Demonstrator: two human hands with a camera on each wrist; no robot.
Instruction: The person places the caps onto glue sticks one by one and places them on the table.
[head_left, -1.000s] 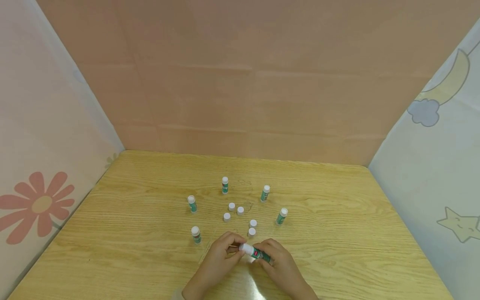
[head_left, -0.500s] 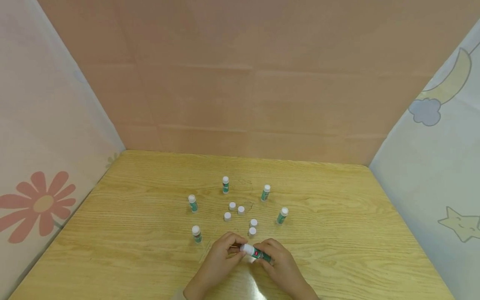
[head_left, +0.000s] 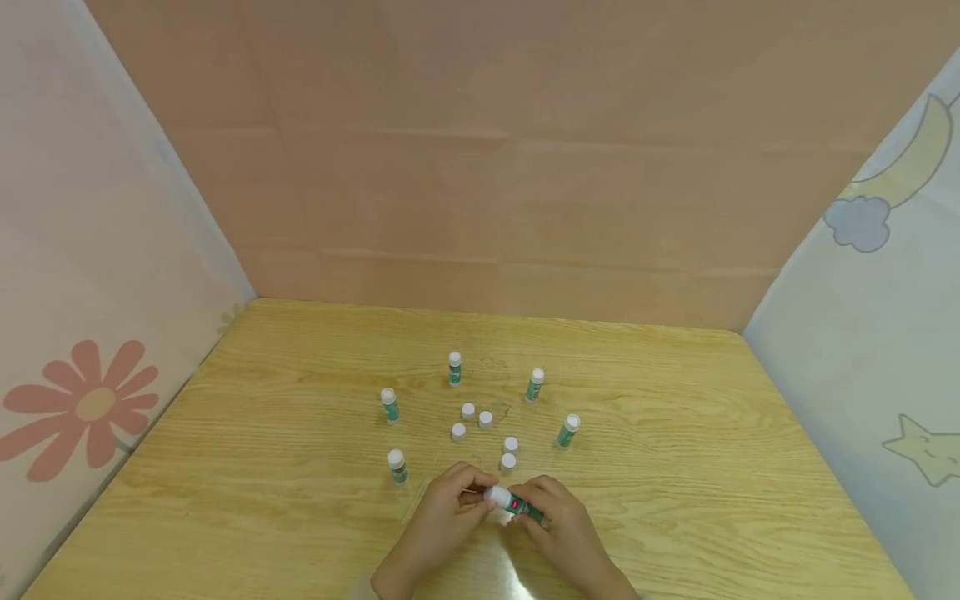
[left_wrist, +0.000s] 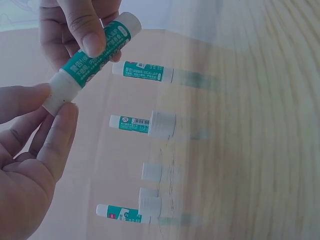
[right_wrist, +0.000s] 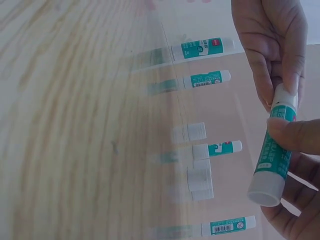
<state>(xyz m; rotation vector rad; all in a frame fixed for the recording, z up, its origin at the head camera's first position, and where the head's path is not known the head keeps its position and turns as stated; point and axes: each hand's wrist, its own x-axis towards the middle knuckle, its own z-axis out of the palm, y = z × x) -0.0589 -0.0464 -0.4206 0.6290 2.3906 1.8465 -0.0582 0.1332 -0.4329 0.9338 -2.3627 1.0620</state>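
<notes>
Smooth plastic on a glossy, wood-grained table (head_left: 675, 417)
The held glue stick (left_wrist: 97, 52) looks like smooth plastic, its white ends (left_wrist: 130, 23) softly shiny, its green label (left_wrist: 111, 42) flat and smooth; the standing glue sticks (head_left: 391, 407) show the same finish. The loose caps (head_left: 468, 411) are smooth white plastic. Fine grain runs along the table, its surface throwing back glare and blurred reflections. The back sheet (head_left: 495, 183) is matt and creased, whether cloth or paper unclear; the printed side panels (head_left: 847, 358) look matt too.

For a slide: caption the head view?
Left hand and right hand hold one glue stick; five more sticks and five caps stand nearby.
</notes>
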